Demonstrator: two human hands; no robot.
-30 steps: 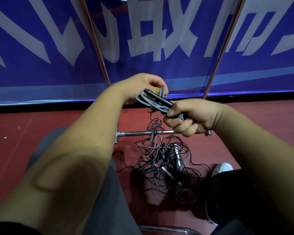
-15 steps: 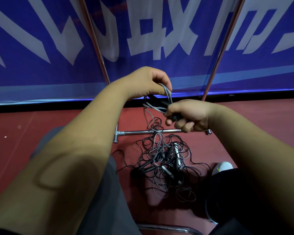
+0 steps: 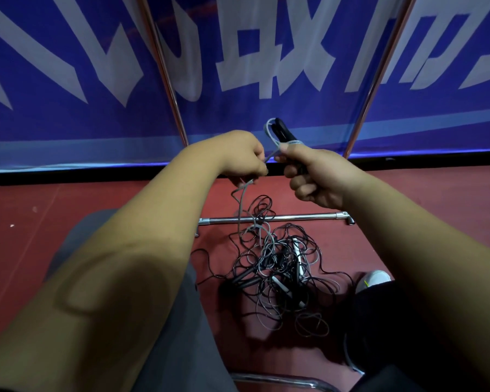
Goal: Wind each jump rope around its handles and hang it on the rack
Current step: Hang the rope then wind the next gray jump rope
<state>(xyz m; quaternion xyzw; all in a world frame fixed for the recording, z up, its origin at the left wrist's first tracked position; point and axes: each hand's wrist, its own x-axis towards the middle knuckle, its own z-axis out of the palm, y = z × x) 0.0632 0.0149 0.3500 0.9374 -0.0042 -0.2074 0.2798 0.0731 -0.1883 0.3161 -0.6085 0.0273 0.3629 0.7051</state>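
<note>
Grips the black handles [image 3: 282, 131] in the right hand [image 3: 317, 179], fingers curled tight, tips of the handles pointing toward 11 o'clock with turns of grey cord [image 3: 240, 210] wound on just above the thumb. Pinches that cord in the left hand [image 3: 244, 158], just beside at 9 o'clock. Drops from there toward 6 o'clock, across the rack's base bar [image 3: 303, 216], into the tangle of ropes [image 3: 280, 274] on the red floor [image 3: 26, 210].
</note>
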